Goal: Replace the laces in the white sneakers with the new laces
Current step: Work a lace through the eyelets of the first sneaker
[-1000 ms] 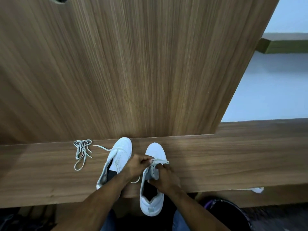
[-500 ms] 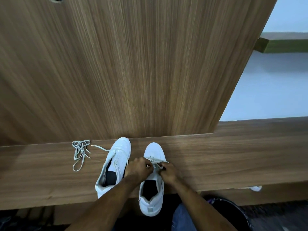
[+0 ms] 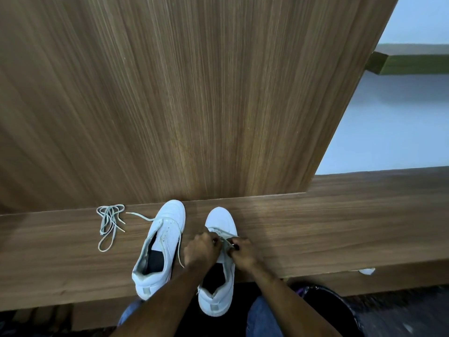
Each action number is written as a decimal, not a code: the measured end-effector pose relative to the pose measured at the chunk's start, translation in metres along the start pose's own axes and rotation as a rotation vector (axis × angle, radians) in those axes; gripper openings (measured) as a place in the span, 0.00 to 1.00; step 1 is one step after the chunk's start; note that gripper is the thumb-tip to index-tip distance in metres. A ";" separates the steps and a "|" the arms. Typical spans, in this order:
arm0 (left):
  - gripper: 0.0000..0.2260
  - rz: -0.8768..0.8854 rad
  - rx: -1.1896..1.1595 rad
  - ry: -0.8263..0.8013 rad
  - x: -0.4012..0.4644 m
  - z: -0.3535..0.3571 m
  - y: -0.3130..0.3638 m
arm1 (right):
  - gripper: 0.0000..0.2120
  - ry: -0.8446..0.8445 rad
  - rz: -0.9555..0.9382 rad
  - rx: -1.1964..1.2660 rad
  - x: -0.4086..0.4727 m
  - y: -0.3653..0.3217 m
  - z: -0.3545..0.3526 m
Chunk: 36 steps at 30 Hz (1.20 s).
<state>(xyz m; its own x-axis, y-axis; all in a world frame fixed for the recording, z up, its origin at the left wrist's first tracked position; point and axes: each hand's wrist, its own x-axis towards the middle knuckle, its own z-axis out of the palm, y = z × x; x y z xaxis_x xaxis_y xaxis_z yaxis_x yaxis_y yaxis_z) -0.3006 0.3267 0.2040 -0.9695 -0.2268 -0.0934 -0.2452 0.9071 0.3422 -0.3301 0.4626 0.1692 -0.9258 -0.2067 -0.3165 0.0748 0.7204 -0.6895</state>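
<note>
Two white sneakers stand side by side on the wooden counter (image 3: 340,229), toes pointing away from the person, close to the wood panel (image 3: 194,93) behind it. The right sneaker (image 3: 220,221) sits with its heel over the counter's front edge. Both hands are on its eyelet area. The left hand (image 3: 200,249) has its fingers curled, and its grip is closed on the lace (image 3: 224,235) at the left side of the tongue. The right hand (image 3: 244,251) pinches the same lace at the right side, its grip closed on it as well. The lace runs across the lowest eyelets, between the two hands.

The left sneaker (image 3: 167,229) lies just beside, slightly turned to the left, with its opening dark and mostly unlaced. One thin lace end (image 3: 141,216) goes from it to the left over the counter, and another strand hangs down its right side. A loose bundle of laces (image 3: 109,220) lies on the counter further left, apart from the sneakers.
</note>
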 end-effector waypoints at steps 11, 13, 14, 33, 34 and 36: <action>0.14 0.034 0.101 0.046 0.000 0.002 -0.005 | 0.19 -0.044 -0.017 0.008 0.017 0.005 -0.002; 0.14 0.030 0.078 0.043 -0.003 -0.002 -0.004 | 0.17 -0.008 -0.040 -0.077 0.012 -0.007 -0.006; 0.14 0.033 0.069 0.042 -0.004 -0.003 -0.003 | 0.14 0.003 -0.050 -0.128 0.010 -0.011 -0.007; 0.14 -0.127 -0.425 -0.105 -0.024 -0.010 -0.035 | 0.11 0.463 0.104 -0.477 -0.014 0.002 -0.122; 0.14 -0.133 -0.418 -0.104 -0.024 -0.011 -0.035 | 0.12 0.452 0.105 -0.505 -0.016 0.002 -0.122; 0.15 -0.143 -0.405 -0.105 -0.023 -0.012 -0.036 | 0.14 0.360 0.095 -0.599 -0.022 -0.002 -0.112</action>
<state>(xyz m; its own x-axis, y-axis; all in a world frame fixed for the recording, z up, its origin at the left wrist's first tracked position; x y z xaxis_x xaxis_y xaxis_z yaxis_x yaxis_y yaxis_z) -0.2694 0.2953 0.2054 -0.9245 -0.2840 -0.2541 -0.3806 0.6520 0.6558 -0.3518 0.5401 0.2504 -0.9982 0.0323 -0.0507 0.0401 0.9863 -0.1600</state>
